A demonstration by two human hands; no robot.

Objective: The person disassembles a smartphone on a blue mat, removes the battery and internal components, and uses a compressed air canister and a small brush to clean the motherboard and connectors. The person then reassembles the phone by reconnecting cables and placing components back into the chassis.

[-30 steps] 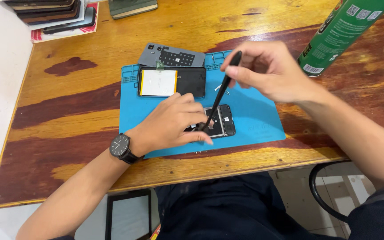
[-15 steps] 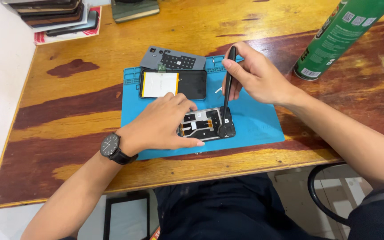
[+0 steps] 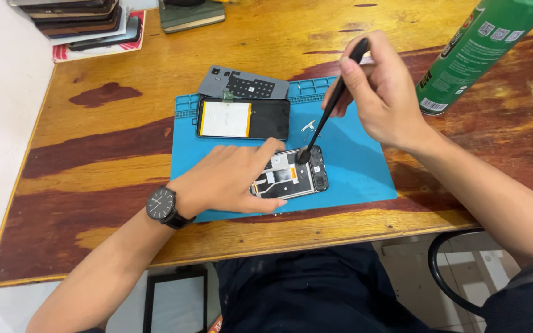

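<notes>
Head view: my left hand [image 3: 232, 179] presses the open phone [image 3: 291, 176] flat; right fingers [image 3: 356, 71] pinch the brush [image 3: 331, 105]. Hard brushing might knock tiny parts loose.

A left hand [image 3: 232, 179] pins an opened phone frame [image 3: 294, 174] flat on a blue work mat [image 3: 353, 160] while the right hand [image 3: 380, 92] presses a black brush [image 3: 328, 108] onto its upper end; a green spray can [image 3: 473, 49] stands near.
</notes>
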